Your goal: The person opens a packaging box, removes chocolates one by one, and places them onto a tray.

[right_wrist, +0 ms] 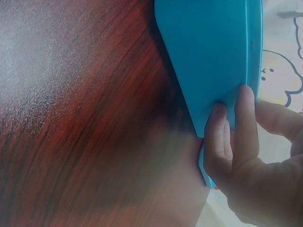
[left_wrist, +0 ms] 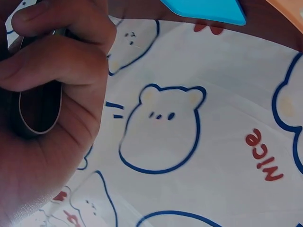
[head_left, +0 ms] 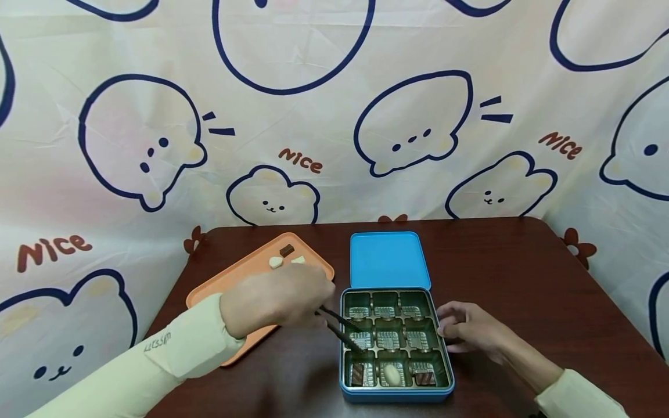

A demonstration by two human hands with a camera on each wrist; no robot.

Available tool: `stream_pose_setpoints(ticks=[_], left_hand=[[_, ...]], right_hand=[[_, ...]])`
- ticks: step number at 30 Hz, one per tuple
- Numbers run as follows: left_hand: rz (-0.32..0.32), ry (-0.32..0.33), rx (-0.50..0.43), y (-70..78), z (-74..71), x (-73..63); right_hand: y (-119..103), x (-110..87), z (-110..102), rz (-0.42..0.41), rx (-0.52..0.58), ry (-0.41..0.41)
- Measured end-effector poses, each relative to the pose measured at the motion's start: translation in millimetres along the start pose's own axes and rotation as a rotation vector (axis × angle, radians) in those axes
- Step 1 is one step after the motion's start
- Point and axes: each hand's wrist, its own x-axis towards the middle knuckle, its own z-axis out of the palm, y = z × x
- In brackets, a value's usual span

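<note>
My left hand [head_left: 284,296] grips black tweezers [head_left: 342,321], whose rounded bend [left_wrist: 40,127] shows inside the fist in the left wrist view. Their two tips stand apart over the left compartment of the middle row in a blue tin [head_left: 397,396] with a divided insert. The front row of the tin holds a dark striped chocolate [head_left: 358,374], a white oval chocolate [head_left: 392,375] and a brown chocolate [head_left: 424,378]. Against the tin's right side rest the fingertips of my right hand [head_left: 475,331]; the right wrist view shows its fingers [right_wrist: 245,127] extended along the blue wall.
Left of the tin lies an orange tray [head_left: 225,283], partly covered by my left arm. A brown piece [head_left: 286,250] and white pieces [head_left: 276,262] sit at its far end. The tin's lid [head_left: 388,260] lies folded back behind it on the dark wooden table [head_left: 491,261].
</note>
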Motion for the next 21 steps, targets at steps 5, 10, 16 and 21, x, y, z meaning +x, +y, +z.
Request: stream_pose_setpoints(ticks=[5, 10, 16, 21], left_hand=[[0.013, 0.004, 0.056, 13.7, 5.7, -1.3], [0.024, -0.025, 0.047, 20.8, 10.9, -1.7], [0.029, -0.038, 0.092, 25.3, 18.4, 2.8], [0.016, -0.03, 0.16, 31.5, 26.2, 6.4]], right_hand=[[1, -0.5, -1, -0.01, 0.002, -0.015], [2, -0.5, -1, -0.01, 0.007, -0.031], [2, 0.8, -1, -0.021, 0.002, -0.026], [1, 0.6, -1, -0.018, -0.003, -0.022]])
